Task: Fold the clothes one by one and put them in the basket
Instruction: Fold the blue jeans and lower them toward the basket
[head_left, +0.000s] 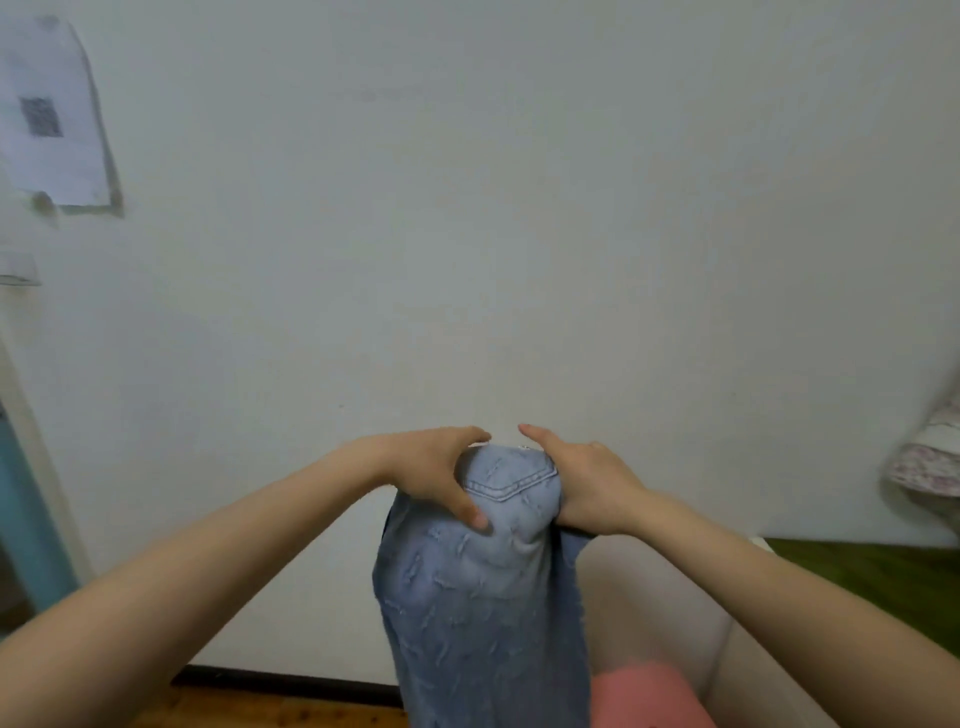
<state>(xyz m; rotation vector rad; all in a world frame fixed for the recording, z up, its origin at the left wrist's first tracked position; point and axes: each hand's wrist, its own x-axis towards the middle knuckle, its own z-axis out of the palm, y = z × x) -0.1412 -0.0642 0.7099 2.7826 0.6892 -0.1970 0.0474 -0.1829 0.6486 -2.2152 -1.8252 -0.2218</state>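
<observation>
Light-blue distressed jeans (483, 587), hanging lengthwise

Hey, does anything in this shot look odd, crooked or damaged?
The paper taped on the left wall hangs askew. The jeans, held up by the left hand and right hand, have small frayed nicks all over, apparently styling. Nothing else stands out.

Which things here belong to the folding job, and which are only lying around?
Job: jeans, left hand, right hand, both gripping the jeans; pink garment in the beige basket.
Around: paper sheet on wall, floral fabric, green surface.
</observation>
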